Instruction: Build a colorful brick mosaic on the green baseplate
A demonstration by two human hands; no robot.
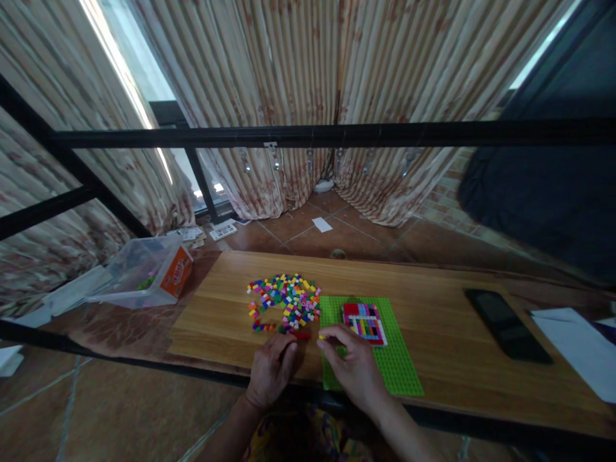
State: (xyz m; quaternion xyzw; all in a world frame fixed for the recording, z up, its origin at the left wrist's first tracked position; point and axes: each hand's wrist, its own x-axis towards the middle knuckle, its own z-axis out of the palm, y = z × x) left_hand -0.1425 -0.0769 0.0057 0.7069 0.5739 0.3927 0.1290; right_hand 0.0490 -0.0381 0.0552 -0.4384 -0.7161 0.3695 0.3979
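Observation:
My left hand (272,369) is closed at the near edge of the wooden table, its fingertips on the left end of a long red brick (301,335). A small yellow brick (322,337) is pinched between the thumb and forefinger of my right hand (355,366), just right of the red one. My right hand is over the left part of a green baseplate (402,366). On the plate sits a built block of multicoloured bricks (366,322) with a white and pink border, partly hidden by that hand. Beyond my left hand spreads a pile of loose small bricks (293,298).
A dark phone-like slab (507,324) lies on the table's right side, with white papers (577,350) beyond it. To the left stands a clear plastic bin (139,269) with an orange label. A black metal bar (308,136) crosses in front of the curtains.

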